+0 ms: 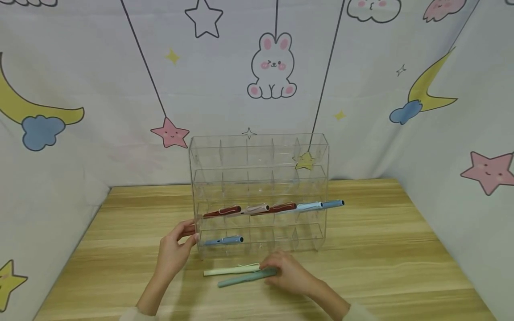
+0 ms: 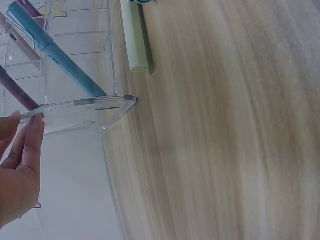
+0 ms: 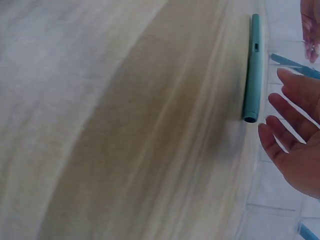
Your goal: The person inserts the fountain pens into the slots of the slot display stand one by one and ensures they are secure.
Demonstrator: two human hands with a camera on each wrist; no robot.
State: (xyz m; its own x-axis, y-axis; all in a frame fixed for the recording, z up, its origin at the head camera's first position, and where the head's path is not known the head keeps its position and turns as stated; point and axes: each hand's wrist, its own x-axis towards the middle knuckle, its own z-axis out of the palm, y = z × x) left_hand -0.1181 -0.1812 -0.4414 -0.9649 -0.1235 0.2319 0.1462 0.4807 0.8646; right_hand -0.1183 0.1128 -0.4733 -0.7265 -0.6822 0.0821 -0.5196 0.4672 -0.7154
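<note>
A clear acrylic pen rack [image 1: 261, 232] with tiered compartments stands on the table. My left hand [image 1: 175, 245] pinches the edge of its left side panel, fingers behind and thumb in front, as the left wrist view [image 2: 22, 155] also shows. On the table before the rack lie a pale green pen [image 1: 230, 270] and a teal pen [image 1: 241, 279], side by side. My right hand [image 1: 291, 273] is over their right ends, partly covering them. In the right wrist view its fingers [image 3: 295, 117] are spread beside the teal pen, holding nothing.
Across one middle tier rest several pens: dark red pens [image 1: 229, 211], a greyish-pink pen [image 1: 257, 208], a light blue pen [image 1: 310, 206] and a blue one [image 1: 334, 203] jutting past the right side. Another blue pen [image 1: 230, 240] sits bottom left. Patterned cloth [image 1: 225, 102] hangs behind.
</note>
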